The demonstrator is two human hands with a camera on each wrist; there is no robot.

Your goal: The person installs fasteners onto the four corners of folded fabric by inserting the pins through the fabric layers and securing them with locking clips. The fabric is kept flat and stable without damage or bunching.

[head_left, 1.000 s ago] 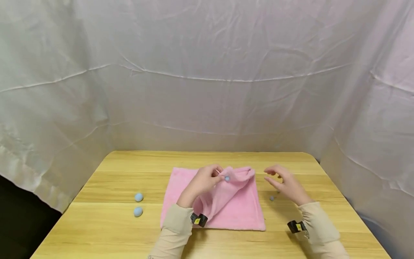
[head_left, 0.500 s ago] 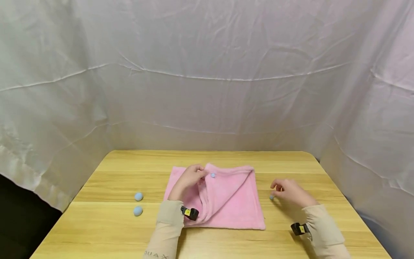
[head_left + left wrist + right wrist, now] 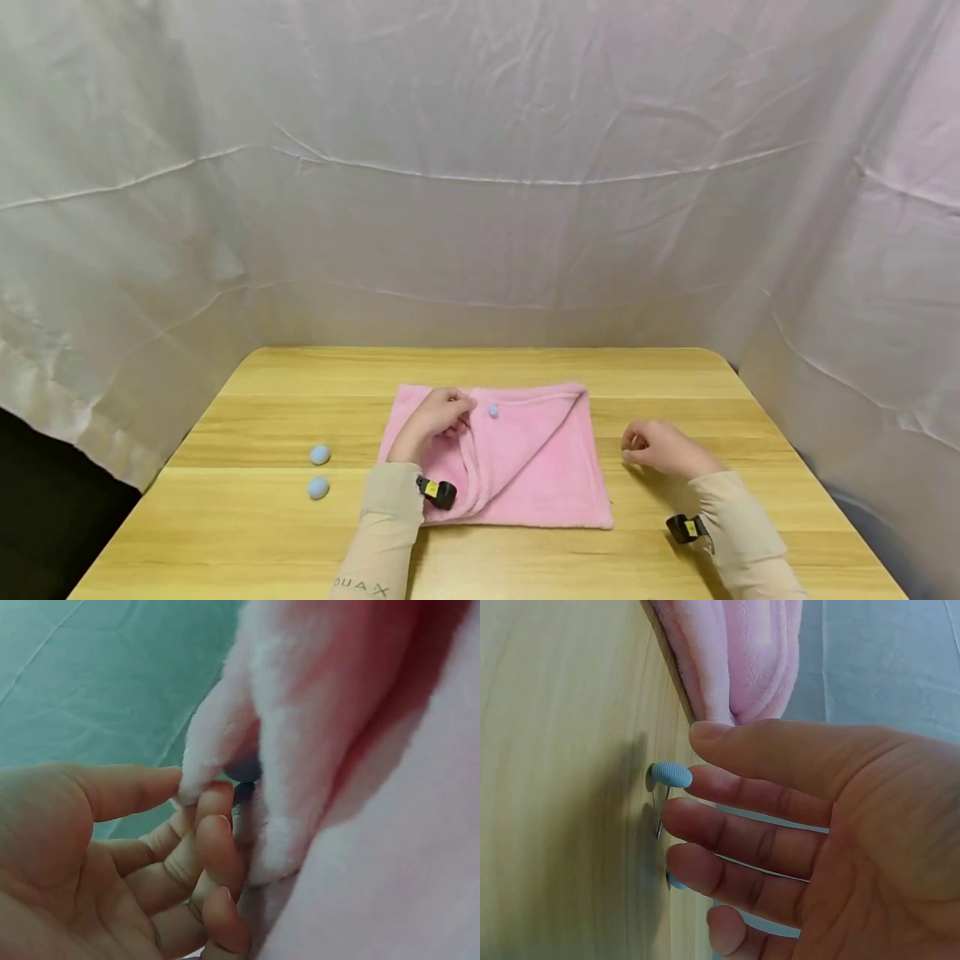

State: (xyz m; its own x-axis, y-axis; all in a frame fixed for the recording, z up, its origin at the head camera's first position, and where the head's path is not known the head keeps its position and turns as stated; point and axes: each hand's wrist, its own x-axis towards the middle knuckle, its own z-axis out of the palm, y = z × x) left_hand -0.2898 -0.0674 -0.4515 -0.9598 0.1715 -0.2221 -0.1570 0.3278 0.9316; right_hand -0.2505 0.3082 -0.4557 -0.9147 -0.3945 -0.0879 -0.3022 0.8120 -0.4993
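Observation:
A folded pink fleece cloth [image 3: 543, 467] lies on the table, one corner turned over. My left hand [image 3: 438, 417] pinches its far edge between thumb and fingers, as the left wrist view also shows at the cloth's edge [image 3: 199, 754]. Just right of those fingers a small light-blue knob [image 3: 492, 411] sits on the cloth; a shaded blue round piece [image 3: 244, 766] shows between folds. My right hand [image 3: 663, 448] is low over the table right of the cloth. Its fingertips are beside a ribbed blue knob with a thin pin [image 3: 673, 775]; thumb and index finger stand apart.
Two light-blue round pieces [image 3: 319, 455] lie on the wooden table [image 3: 247, 517] left of the cloth. Another blue piece [image 3: 676, 882] is partly hidden behind my right fingers. Pale curtains [image 3: 480, 233] hang behind and at both sides.
My left hand has moved left with the cloth edge, spreading the turned-over corner. My right hand has come down to the small pinned knob on the table.

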